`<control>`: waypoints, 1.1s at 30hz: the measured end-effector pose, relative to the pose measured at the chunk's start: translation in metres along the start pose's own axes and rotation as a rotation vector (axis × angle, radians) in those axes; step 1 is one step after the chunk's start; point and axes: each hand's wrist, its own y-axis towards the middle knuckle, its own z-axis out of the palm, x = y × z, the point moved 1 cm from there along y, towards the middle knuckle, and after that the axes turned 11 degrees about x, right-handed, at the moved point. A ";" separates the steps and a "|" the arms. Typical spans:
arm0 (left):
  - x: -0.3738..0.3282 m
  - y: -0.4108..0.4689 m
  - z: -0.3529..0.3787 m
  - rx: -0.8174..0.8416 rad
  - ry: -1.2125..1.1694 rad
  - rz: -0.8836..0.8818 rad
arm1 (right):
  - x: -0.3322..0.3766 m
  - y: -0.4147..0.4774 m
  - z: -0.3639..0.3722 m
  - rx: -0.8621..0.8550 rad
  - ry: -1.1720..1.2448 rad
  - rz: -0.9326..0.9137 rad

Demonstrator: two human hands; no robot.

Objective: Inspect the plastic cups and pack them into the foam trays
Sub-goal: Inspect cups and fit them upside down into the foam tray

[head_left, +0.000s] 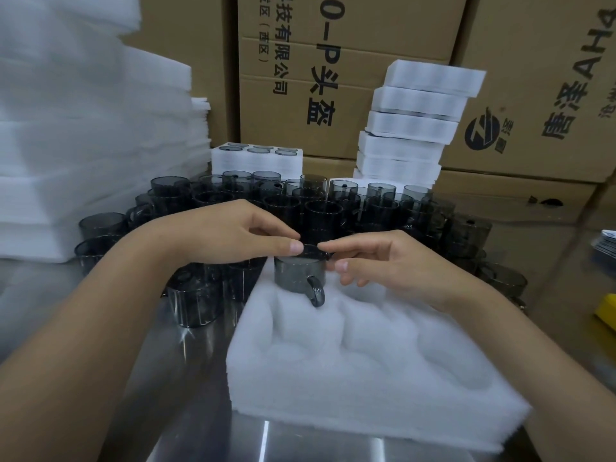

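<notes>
We pinch the rim of the smoky grey see-through plastic cup [298,275] between our left hand [233,231] and right hand [393,261], lowering it at the far-left pocket of the white foam tray [333,378]. If its handle misses the pocket's notch, pressing could wedge it crooked. Behind the tray, a brown cardboard box [333,78] reads "有限公司" and "头盔".

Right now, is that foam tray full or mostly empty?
Mostly empty: the foam tray holds one dark cup at its far edge; other visible pockets are bare.
</notes>
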 end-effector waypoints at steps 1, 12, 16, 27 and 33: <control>0.000 0.000 0.000 -0.005 0.008 0.004 | 0.000 0.000 0.000 -0.013 -0.003 0.000; -0.006 0.003 0.005 0.051 0.056 0.015 | -0.002 -0.001 0.000 -0.007 -0.062 0.019; -0.008 0.003 0.007 0.077 0.172 -0.014 | -0.002 -0.002 0.000 0.014 -0.147 0.052; -0.007 0.005 0.011 0.051 0.236 -0.048 | 0.003 -0.005 -0.001 0.010 -0.268 0.065; -0.008 0.004 0.011 0.026 0.207 -0.033 | 0.013 -0.021 -0.039 -0.486 -0.271 0.157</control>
